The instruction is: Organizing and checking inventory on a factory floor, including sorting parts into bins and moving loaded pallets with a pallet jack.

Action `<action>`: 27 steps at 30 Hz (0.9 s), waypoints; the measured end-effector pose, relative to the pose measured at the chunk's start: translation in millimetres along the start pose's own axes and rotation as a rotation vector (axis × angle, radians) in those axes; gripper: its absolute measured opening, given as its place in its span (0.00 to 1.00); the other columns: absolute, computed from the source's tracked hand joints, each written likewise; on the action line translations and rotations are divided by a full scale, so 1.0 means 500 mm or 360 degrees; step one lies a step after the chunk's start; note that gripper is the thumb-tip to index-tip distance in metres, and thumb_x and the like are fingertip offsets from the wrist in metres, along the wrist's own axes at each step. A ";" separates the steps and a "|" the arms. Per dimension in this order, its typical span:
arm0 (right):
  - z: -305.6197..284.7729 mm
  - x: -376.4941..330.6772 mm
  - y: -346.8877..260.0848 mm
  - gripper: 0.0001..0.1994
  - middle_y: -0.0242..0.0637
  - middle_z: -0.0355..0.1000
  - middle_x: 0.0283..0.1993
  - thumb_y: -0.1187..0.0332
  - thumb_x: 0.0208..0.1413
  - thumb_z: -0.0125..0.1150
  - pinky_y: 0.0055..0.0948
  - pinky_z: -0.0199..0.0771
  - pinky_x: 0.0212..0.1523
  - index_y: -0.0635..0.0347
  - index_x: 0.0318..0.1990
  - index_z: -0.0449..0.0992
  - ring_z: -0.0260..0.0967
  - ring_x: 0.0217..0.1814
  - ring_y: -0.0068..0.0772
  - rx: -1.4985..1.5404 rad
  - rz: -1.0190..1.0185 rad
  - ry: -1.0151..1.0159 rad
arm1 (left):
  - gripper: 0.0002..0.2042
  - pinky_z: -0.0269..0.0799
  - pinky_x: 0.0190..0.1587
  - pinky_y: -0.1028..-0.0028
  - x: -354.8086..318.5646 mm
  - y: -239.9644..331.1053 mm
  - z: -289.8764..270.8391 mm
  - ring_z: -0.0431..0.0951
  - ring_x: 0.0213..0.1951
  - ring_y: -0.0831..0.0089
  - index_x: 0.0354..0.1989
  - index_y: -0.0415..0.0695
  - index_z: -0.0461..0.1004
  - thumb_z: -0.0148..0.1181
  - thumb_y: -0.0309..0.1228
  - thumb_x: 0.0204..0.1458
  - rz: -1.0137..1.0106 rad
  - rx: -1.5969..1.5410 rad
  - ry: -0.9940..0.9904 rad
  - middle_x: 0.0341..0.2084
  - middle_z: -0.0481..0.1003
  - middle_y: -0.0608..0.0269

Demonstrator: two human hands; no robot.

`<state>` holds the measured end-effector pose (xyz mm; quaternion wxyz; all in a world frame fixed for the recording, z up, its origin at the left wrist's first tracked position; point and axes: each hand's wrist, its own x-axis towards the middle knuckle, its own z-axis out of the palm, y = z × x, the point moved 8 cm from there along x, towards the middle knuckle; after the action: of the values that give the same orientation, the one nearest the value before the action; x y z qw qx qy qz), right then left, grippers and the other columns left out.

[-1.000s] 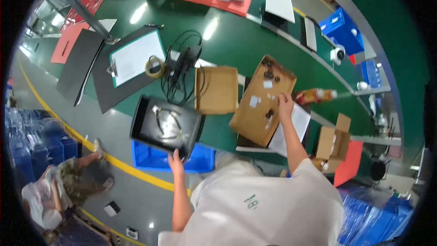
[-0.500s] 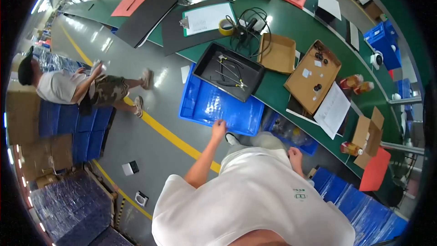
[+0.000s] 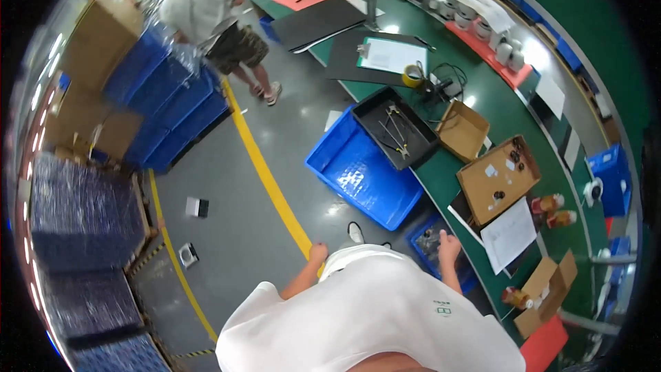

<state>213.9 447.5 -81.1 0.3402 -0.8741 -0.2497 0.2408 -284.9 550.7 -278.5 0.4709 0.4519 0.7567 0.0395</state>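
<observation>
My left hand [image 3: 318,253] hangs beside my waist over the floor, its fingers loosely curled with nothing seen in them. My right hand [image 3: 449,245] is raised near the bench edge, fingers closed and nothing visible in them. Below that hand is a blue bin [image 3: 468,273] holding items in clear bags, too small to make out. Ahead of me a larger blue crate [image 3: 377,200] juts out from the bench. Overlapping its far edge is a black tray [image 3: 372,118] with several pliers or cutters [image 3: 398,127]. Neither hand touches any of these.
The green bench [image 3: 441,178] curves along my right, bearing a cardboard tray [image 3: 475,189] of small dark parts, papers [image 3: 508,242], bottles [image 3: 548,202] and a clipboard [image 3: 394,55]. At far left, a person [image 3: 206,14] stands by stacked blue crates [image 3: 162,100]. Wrapped pallets [image 3: 86,210] stand left.
My view has turned and shifted. My left hand has drawn back from the blue crate to my side; my right hand has moved outward. The other person has moved farther off and turned away.
</observation>
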 end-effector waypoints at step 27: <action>0.580 -0.152 -0.242 0.07 0.33 0.65 0.17 0.67 0.53 0.52 0.19 0.57 0.10 0.61 0.31 0.70 0.59 0.12 0.20 -0.0039 -0.0150 -0.1356 | 0.16 0.68 0.42 0.59 -0.220 -0.443 -0.163 0.74 0.40 0.51 0.35 0.39 0.75 0.47 0.37 0.45 -0.0609 -0.0535 0.0308 0.36 0.73 0.46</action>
<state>-48.2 617.4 -165.0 0.2069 -0.6881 -0.4103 0.5616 -473.1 371.0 -266.6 0.4637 0.2102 0.8526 0.1176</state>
